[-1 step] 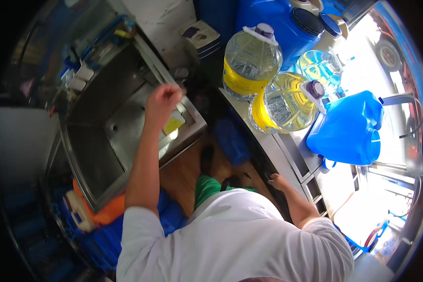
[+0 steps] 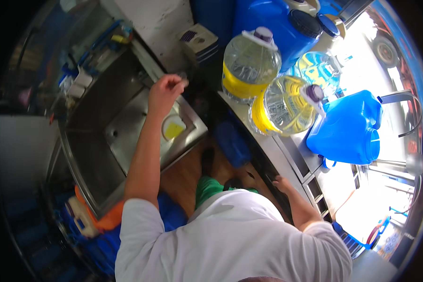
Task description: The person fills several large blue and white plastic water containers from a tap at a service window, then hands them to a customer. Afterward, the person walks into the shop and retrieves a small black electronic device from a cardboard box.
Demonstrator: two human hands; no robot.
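My left hand (image 2: 166, 90) reaches out over a steel sink (image 2: 103, 141). Its fingers are pinched on a small grey object (image 2: 181, 75) at the sink's far rim; what that object is I cannot make out. Just below the hand, a round white dish with something yellow (image 2: 174, 128) sits on the sink's right corner. My right hand (image 2: 281, 181) is low at my side. It rests on the dark front edge of the steel counter (image 2: 286, 150), fingers spread and holding nothing.
Two large clear bottles of yellow liquid (image 2: 250, 61) (image 2: 284, 107) with purple caps stand on the counter. Next to them is a blue jerrycan (image 2: 350, 129), with a blue drum (image 2: 277, 23) behind. A small box (image 2: 199, 43) is near the wall, and orange and white gear (image 2: 87, 216) lies under the sink.
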